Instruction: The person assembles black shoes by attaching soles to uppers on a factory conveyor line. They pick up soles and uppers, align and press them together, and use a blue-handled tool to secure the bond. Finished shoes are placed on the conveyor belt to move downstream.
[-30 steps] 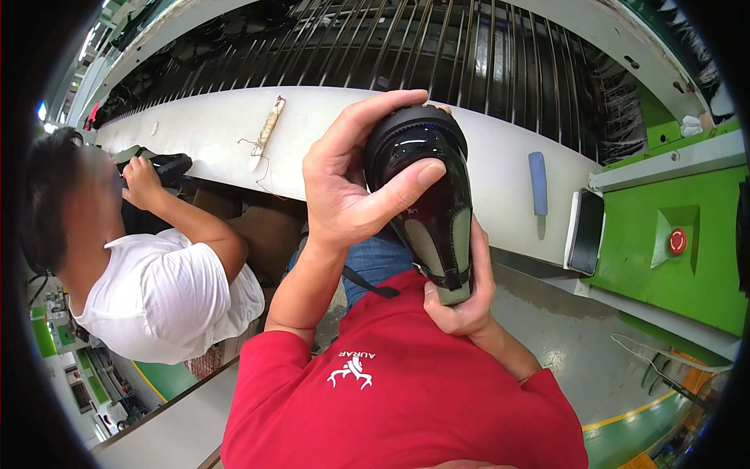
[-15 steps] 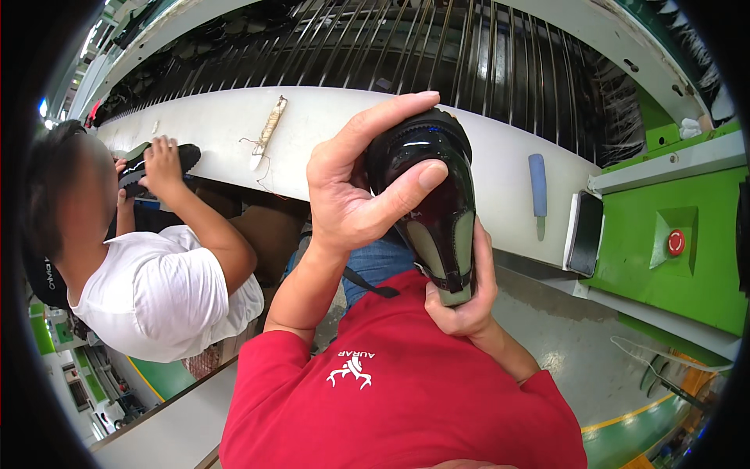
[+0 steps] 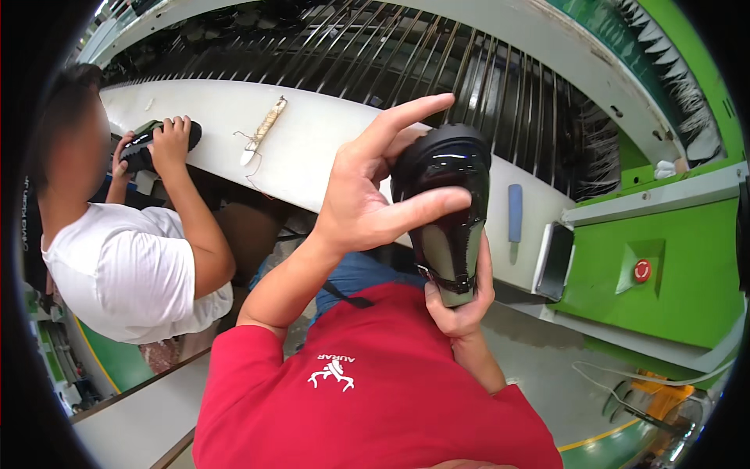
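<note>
A glossy black strapped shoe [image 3: 449, 172] with a thick dark sole is held upright in front of my chest, its toe pointing away. A grey-green form [image 3: 442, 258], which looks like a shoe last, shows through its openings and at the heel. My right hand [image 3: 466, 305] is closed around the heel end from below. Across the toe lies the thumb of my left hand [image 3: 367, 187], while its index finger stretches out past the toe. The other left fingers are partly hidden behind the shoe.
Beyond the shoe runs a white worktop [image 3: 312, 117] with a blue-handled blade [image 3: 515, 215] and a thread-wrapped tool [image 3: 264, 129]. Metal rollers [image 3: 375, 62] lie behind it. At right stands a green machine panel [image 3: 601, 305] with a red button. A co-worker [image 3: 133, 266] at left handles another black shoe [image 3: 141, 148].
The shoe and both my hands have shifted slightly right and down in view. My left index finger has lifted away from the toe. The co-worker's shoe has tilted.
</note>
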{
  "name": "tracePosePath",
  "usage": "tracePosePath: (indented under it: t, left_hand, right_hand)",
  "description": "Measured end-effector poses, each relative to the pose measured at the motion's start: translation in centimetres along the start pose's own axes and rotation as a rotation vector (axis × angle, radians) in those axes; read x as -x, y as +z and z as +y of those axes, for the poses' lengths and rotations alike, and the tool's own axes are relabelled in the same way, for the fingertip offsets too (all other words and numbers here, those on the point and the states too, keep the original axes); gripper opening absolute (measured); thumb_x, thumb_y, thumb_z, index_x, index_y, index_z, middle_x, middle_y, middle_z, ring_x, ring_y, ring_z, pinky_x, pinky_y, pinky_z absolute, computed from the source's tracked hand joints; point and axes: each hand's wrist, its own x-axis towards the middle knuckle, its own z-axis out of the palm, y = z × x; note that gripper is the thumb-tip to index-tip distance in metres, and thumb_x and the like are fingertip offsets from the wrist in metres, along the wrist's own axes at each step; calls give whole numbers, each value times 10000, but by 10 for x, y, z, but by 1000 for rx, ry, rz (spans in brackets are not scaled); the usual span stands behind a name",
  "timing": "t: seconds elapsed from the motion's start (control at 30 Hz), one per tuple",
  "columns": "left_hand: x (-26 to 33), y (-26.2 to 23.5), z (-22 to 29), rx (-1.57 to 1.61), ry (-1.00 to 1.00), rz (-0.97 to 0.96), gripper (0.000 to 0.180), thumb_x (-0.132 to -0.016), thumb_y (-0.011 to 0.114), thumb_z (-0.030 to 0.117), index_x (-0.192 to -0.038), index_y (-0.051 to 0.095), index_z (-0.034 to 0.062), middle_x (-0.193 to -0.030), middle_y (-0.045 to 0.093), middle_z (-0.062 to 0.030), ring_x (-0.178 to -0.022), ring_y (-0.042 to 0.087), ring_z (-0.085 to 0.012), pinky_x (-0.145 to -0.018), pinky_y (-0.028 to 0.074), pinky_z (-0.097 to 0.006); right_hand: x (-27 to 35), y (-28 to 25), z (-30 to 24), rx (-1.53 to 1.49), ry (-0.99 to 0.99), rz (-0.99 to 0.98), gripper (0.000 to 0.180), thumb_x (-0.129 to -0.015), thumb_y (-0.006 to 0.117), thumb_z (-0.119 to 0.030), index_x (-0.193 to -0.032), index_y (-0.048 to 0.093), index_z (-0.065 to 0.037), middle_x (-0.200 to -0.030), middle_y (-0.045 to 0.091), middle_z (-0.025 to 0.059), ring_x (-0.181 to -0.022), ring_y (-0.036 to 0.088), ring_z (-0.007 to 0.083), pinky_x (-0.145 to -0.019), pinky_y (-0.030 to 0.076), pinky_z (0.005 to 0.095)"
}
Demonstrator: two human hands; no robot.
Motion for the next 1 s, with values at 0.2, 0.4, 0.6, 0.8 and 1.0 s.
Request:
tracePosePath:
  t: [0.2, 0.4, 0.6, 0.8, 1.0]
  left_hand:
    - [18, -5, -20, 22, -127, -78, 590, -812, 897, -32, -1348, 659, -92, -1249, 756, -206, -1130, 757, -248, -1027, 614, -390]
    - [17, -5, -22, 31, -104, -107, 530, -819, 870, -75, -1319, 694, -94, -1225, 769, -208, -1085, 779, -260, -975, 639, -372]
    - [16, -6, -22, -48, -73, -116, 443, -890, 845, 2, -1314, 727, -44, -1158, 799, -150, -1049, 790, -213, -942, 645, -344]
    - [19, -3, -19, -37, -165, -60, 448, -917, 811, -29, -1350, 700, -55, -1172, 790, -175, -1051, 780, -201, -940, 642, -328]
    - [31, 12, -26, -17, -222, 73, 406, -973, 746, -52, -1374, 682, -59, -1241, 768, -188, -1135, 748, -202, -996, 621, -321]
  right_hand:
    - [-12, -30, -4, -279, 127, 31, 988, -765, 692, -15, -1656, 276, 83, -1477, 574, 206, -1329, 624, 285, -1096, 521, 389]
    - [-5, -42, 3, -322, 221, 82, 926, -694, 711, -41, -1565, 415, 64, -1322, 628, 129, -1158, 649, 229, -1020, 525, 364]
    - [2, -42, 17, -510, 215, 113, 737, -739, 637, 15, -1465, 529, 66, -1302, 677, 159, -1152, 696, 277, -1009, 557, 393]
    - [-6, -38, 10, -555, 258, 108, 703, -740, 631, -11, -1435, 554, 58, -1243, 684, 146, -1077, 700, 264, -955, 572, 392]
    - [-12, -33, 5, -451, 285, 120, 672, -756, 639, 4, -1420, 552, 49, -1212, 676, 143, -1079, 681, 260, -961, 556, 387]
